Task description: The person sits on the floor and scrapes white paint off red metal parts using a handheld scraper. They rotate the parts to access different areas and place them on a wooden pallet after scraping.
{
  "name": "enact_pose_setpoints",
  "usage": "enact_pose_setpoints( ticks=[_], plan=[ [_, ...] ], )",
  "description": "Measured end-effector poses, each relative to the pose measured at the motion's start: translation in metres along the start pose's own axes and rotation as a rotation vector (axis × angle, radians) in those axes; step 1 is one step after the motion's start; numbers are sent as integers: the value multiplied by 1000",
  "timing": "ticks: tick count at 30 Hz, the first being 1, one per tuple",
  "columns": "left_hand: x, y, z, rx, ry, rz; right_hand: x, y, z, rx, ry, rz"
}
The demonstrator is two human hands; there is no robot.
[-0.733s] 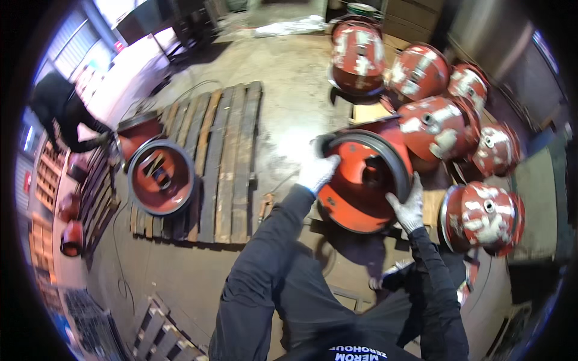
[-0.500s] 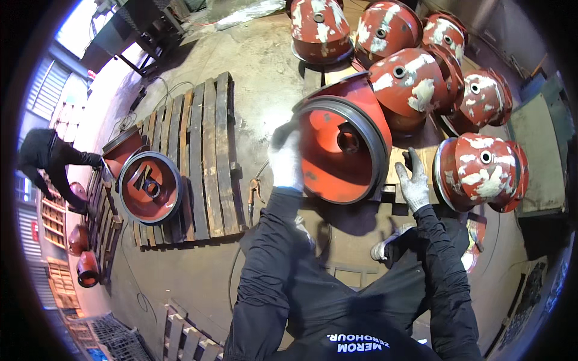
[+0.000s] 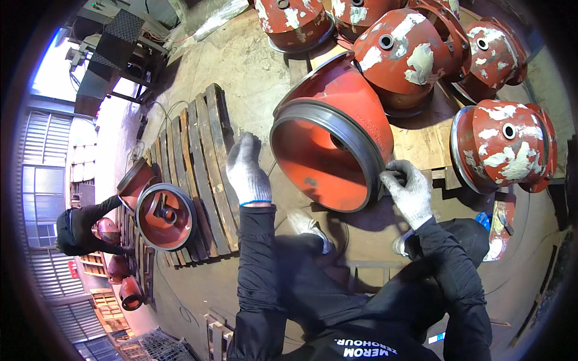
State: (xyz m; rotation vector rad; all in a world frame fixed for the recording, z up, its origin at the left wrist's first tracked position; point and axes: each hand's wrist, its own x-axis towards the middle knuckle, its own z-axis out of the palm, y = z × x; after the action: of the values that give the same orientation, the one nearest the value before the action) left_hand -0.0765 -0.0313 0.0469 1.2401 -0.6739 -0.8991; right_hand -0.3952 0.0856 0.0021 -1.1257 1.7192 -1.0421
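Item, red casting (image 3: 328,135): large, hollow, with a broad grey-black ring round its mouth. It is lying tilted in front of the person, beside the wooden platform (image 3: 421,144), its mouth facing back toward the legs; what is bearing its weight is hidden.

Item, left hand (image 3: 248,171): white knit glove, blue cuff edge. It is hovering to the left of the casting, apart from the ring; its fingers are pointing away from the body, released and holding nothing.

Item, right hand (image 3: 409,189): matching glove. It is meeting the ring's right side with bent fingers; whether they are grasping the edge, one cannot tell.

Group, patched castings (image 3: 506,144): red with pale filler patches, each visible pipe stub ringed by a round hole. They are crowding the platform's far and right sides, some being cut off by the upper rim of the view.

Item, slatted pallet (image 3: 201,174): dark weathered boards, lying to the left. At its left side a second ringed casting (image 3: 165,216) is showing its open mouth.

Item, co-worker (image 3: 90,228): dark clothing, bending at far left near smaller red pieces (image 3: 129,292).

Pair, pale shoes (image 3: 310,228): standing on the floor below the casting.
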Motion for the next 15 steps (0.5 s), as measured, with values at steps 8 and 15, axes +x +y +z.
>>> enact_pose_setpoints(
  ticks=[8, 15],
  plan=[
    [-52, -4, 35, 161, -429, -304, 17, 14, 17, 343, 86, 130],
    [-102, -44, 80, 251, -786, -329, 13, 9, 22, 367, 131, 74]
  ],
)
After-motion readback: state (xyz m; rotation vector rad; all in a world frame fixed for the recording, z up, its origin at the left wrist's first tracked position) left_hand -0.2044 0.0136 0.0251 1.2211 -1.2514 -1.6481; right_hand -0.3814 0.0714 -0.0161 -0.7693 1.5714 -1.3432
